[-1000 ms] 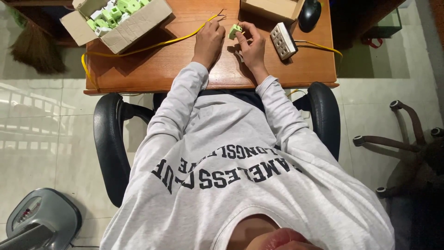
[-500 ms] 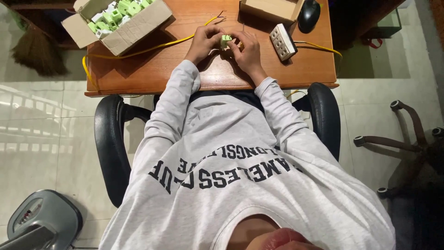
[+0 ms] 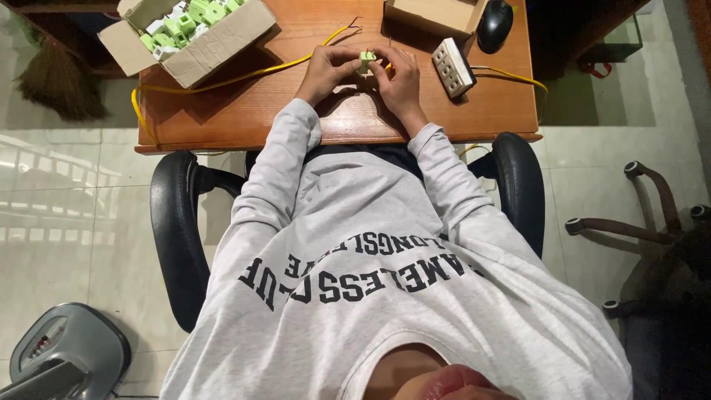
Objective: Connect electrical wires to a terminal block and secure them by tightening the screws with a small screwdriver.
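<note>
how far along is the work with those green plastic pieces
Done: nothing finished shows on the desk. In hand: both hands, left hand and right hand, pinch one small green piece. Left: the open cardboard box holds many more green pieces; the yellow wire lies loose.

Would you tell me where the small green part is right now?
In the head view, the green part is pinched between left hand and right hand, above the desk.

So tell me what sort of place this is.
Probably a small home or office work desk used for hand assembly: a wooden desk, a cardboard box of green and white parts, a black office chair on tiled floor, and a computer mouse.
</note>
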